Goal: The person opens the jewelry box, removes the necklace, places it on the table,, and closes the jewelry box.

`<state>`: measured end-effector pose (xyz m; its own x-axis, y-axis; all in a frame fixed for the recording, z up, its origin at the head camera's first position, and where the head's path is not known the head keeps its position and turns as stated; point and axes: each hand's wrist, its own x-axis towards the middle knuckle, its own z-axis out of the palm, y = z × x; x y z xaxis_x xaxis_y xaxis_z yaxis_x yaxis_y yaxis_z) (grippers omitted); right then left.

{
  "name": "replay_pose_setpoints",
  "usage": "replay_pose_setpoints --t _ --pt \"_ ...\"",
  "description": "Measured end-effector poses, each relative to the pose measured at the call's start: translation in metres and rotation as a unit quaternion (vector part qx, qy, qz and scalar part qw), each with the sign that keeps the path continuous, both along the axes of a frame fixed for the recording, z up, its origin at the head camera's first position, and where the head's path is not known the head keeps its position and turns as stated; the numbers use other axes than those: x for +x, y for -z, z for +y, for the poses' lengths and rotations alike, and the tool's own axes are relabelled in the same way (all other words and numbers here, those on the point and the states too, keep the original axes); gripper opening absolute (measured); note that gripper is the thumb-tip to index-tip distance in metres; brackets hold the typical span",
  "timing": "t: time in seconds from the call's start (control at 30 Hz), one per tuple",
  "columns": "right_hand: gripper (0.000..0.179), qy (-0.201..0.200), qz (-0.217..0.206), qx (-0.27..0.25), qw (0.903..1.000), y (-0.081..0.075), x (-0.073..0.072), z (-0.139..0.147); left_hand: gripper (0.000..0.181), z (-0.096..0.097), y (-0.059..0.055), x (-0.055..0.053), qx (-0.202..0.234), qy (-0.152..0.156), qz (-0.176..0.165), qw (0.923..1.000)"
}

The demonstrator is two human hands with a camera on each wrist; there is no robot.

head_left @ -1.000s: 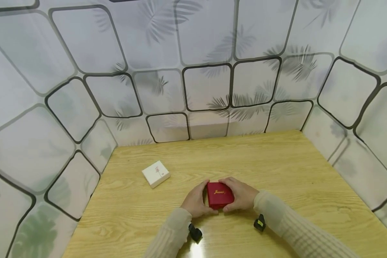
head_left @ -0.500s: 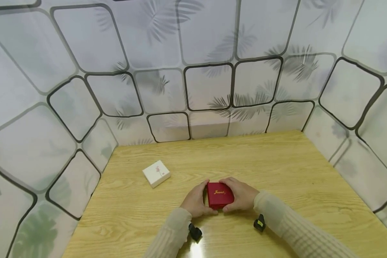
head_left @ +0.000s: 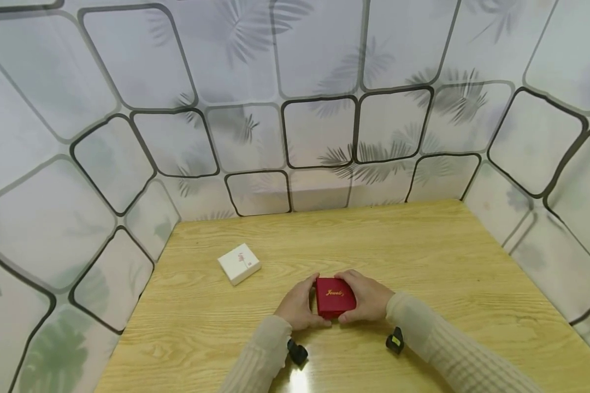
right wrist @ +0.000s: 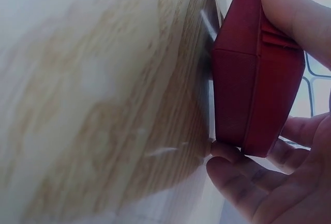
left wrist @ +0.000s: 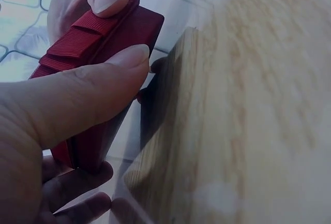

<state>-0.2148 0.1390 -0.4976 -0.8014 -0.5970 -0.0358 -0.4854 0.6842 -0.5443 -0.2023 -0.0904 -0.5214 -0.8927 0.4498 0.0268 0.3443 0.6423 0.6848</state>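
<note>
A small red jewelry box (head_left: pixel 331 297) with gold lettering on its lid is held between both hands, its lid down on its base. My left hand (head_left: pixel 297 308) grips its left side, the thumb along the front and fingers toward the back. From the right, my right hand (head_left: pixel 369 297) grips it the same way. In the left wrist view the box (left wrist: pixel 103 43) shows a ribbed red ribbon bow at its front, with the left thumb (left wrist: pixel 98 89) across it. In the right wrist view the box (right wrist: pixel 248 84) sits just over the wood surface, fingers curled under its far side.
A white box (head_left: pixel 239 264) with a small red print lies on the wooden table (head_left: pixel 216 338), to the left and farther back. Patterned cloth walls (head_left: pixel 319 131) enclose the table at the back and both sides. Black camera mounts (head_left: pixel 297 353) sit at the wrists.
</note>
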Motion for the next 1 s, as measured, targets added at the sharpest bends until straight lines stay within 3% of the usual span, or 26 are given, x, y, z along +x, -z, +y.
replay_pose_setpoints --t 0.23,1.0 --pt "0.097 0.004 0.018 -0.006 0.9998 -0.0009 -0.0012 -0.0005 0.116 -0.0015 -0.003 -0.0009 -0.003 0.003 0.005 1.0" --pt "0.1 0.008 -0.002 -0.018 0.9998 -0.001 0.0 -0.0014 0.114 -0.0029 -0.0007 -0.0004 -0.004 -0.005 0.002 1.0"
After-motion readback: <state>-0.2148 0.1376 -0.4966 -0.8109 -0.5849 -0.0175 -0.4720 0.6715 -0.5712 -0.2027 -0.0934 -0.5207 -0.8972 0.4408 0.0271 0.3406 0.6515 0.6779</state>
